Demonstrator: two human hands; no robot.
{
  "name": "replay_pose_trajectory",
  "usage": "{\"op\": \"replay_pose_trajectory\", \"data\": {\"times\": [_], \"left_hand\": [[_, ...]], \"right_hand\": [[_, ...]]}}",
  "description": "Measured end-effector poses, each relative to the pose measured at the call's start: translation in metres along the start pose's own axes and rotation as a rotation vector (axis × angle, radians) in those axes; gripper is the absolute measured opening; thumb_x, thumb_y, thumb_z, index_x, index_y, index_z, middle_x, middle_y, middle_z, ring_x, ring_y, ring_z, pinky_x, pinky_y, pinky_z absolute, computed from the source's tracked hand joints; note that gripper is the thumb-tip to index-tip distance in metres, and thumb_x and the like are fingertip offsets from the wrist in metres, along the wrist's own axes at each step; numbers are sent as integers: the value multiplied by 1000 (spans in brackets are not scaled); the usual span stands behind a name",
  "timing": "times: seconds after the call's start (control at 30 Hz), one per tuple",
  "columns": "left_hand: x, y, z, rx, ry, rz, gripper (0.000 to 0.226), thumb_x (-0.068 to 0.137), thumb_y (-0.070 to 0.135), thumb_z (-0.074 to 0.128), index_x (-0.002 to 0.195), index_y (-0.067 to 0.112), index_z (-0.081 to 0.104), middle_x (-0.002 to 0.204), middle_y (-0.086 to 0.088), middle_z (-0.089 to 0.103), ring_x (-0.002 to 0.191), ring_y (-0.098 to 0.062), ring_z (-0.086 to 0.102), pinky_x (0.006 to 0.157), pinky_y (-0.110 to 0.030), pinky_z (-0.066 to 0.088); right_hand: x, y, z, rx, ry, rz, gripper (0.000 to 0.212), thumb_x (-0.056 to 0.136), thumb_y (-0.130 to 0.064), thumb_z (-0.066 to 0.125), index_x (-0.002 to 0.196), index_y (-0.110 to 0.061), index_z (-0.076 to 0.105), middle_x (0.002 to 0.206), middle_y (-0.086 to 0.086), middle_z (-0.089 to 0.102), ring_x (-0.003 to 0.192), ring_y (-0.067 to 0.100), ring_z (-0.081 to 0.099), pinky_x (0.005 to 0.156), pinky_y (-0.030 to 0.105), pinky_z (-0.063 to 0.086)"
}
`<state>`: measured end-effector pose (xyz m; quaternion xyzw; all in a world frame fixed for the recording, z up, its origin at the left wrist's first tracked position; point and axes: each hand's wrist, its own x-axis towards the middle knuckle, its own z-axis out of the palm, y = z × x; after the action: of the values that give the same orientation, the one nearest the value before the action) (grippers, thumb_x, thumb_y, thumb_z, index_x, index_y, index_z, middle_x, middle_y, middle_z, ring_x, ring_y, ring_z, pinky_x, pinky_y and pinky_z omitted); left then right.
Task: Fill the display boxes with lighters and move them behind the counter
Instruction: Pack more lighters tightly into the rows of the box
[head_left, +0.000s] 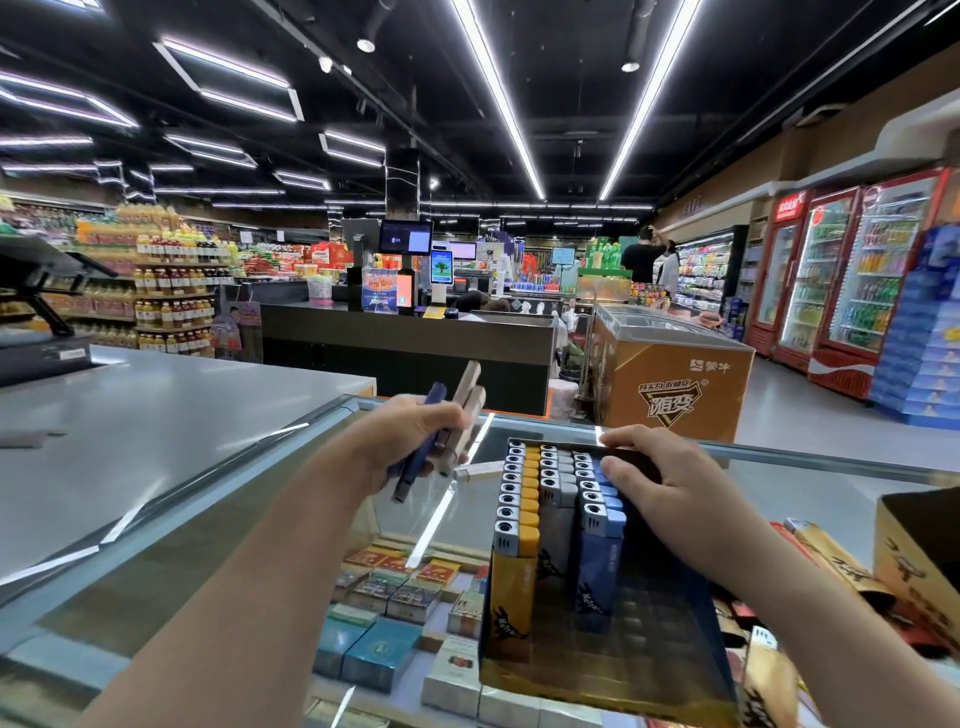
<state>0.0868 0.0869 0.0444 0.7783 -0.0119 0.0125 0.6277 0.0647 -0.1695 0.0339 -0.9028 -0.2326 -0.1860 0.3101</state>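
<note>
Our left hand (415, 441), just left of the frame's middle, curls around a small bunch of lighters (441, 431): one dark blue and two or three beige. Their long axes slant from lower left to upper right, the beige ends rising above the knuckles toward the top of the frame and the blue one's lower end sticking out below the palm. We cannot make out which end carries the metal cap.

Our right hand (670, 488), right of centre, rests with relaxed, spread fingers on the far right part of the display box (597, 675), fingertips touching its far rim and the thumb lying against the blue lighters inside; it grips nothing.

We see the display box standing on the glass counter (260, 519) in the lower middle of the frame, its long side running away from us. It holds three rows of upright lighters, metal caps up: a yellow row (519, 525) on the left, a grey row (556, 499) in the middle and a blue row (597, 525) on the right. The rows fill the far part of the box; the near part shows its bare patterned floor.

Under the glass, in the lower middle, we see cigarette packs (374, 654) laid flat in blue, white and red. At the lower right edge stands a brown cardboard box (914, 561), beside flat golden packets (831, 561). Beyond the counter, right of centre, stands an orange chest freezer (675, 384).
</note>
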Motion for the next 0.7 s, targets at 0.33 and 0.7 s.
{"op": "replay_pose_trajectory", "data": {"times": [0.33,0.7], "left_hand": [[-45,50,54,-466,-153,424,44,69,23,62,102,-5,54,101,-19,60,56,-9,56,42,-15,42],[-51,50,66,-423,-262,376,14,75,21,66,84,12,70,78,-1,71,66,-14,68,37,-15,42]], "right_hand": [[-18,-45,-2,-64,349,-530,45,80,-34,62,123,-22,55,107,-6,60,95,11,58,81,26,49],[-18,-48,-7,-1,646,-535,14,81,-2,65,93,-3,71,87,4,56,77,4,49,72,3,44]]}}
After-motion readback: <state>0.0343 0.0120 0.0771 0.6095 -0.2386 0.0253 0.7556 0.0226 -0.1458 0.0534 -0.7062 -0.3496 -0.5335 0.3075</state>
